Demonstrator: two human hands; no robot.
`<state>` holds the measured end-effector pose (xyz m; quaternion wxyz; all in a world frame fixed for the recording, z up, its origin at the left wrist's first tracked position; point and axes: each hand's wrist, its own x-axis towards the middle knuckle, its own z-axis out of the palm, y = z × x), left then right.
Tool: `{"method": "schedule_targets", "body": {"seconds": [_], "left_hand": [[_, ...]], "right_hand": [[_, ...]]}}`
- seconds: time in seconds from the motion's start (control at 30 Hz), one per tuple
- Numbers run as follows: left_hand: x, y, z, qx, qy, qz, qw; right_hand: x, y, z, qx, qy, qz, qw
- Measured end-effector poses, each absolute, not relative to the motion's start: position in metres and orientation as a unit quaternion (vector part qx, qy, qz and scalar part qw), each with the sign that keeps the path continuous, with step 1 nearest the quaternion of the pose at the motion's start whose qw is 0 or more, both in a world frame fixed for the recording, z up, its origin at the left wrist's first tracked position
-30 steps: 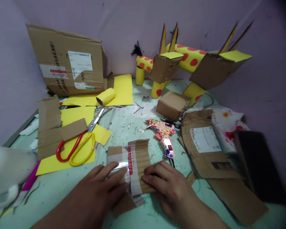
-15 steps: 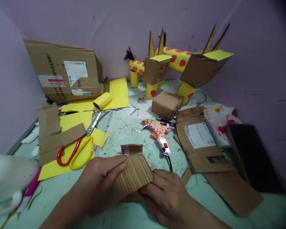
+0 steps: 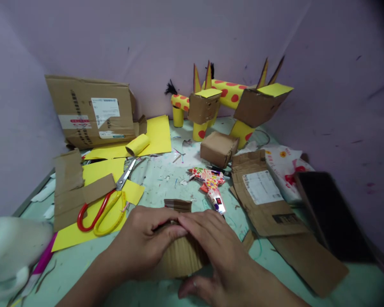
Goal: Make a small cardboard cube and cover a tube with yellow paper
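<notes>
Close in front of me, a piece of corrugated cardboard (image 3: 181,258) is held between both hands, its ribbed face showing. My left hand (image 3: 147,238) grips its left and upper side, with the thumb lying across the top. My right hand (image 3: 219,247) curves over the right side, fingers along the upper edge beside the left fingertips and thumb low near the bottom edge. A small cardboard strip (image 3: 178,204) pokes out just beyond the fingers. Farther off lies a flower-patterned glue gun (image 3: 210,183), pointing left.
Scissors (image 3: 120,185) with red and yellow handles lie on yellow paper at left. A white mug (image 3: 16,238) stands near left. Behind are two spotted cardboard animals (image 3: 205,106), a small box (image 3: 219,147) and a large carton (image 3: 96,113). Flattened cardboard (image 3: 272,213) and a phone (image 3: 333,213) lie right.
The cardboard has been turned and lowered between my hands. My right hand has moved up and over its top edge, close to my left fingers. The view has tilted slightly upward.
</notes>
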<state>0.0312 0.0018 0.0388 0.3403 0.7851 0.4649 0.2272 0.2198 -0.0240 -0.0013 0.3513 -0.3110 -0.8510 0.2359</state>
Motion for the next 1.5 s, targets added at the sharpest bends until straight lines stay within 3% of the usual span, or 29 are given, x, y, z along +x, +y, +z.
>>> {"method": "schedule_targets", "body": {"seconds": [0.23,0.57,0.73,1.13,1.5], "left_hand": [[0.007,-0.006,0.049,0.779,0.474,0.219,0.346],[-0.018,-0.018,0.042,0.855,0.46,0.139,0.194],[-0.007,-0.022,0.043,0.823,0.475,0.174,0.258],[-0.003,-0.013,0.043,0.79,0.478,0.211,0.32],[-0.001,-0.018,0.026,0.785,0.498,0.178,0.324]], "right_hand": [[0.22,-0.029,-0.014,-0.372,-0.794,0.28,0.391],[0.216,-0.025,-0.015,-0.421,-0.776,0.263,0.389],[0.221,-0.027,-0.005,-0.402,-0.791,0.284,0.363],[0.229,-0.023,-0.002,-0.433,-0.831,0.139,0.322],[0.213,-0.033,-0.021,-0.494,-0.718,0.318,0.373]]}}
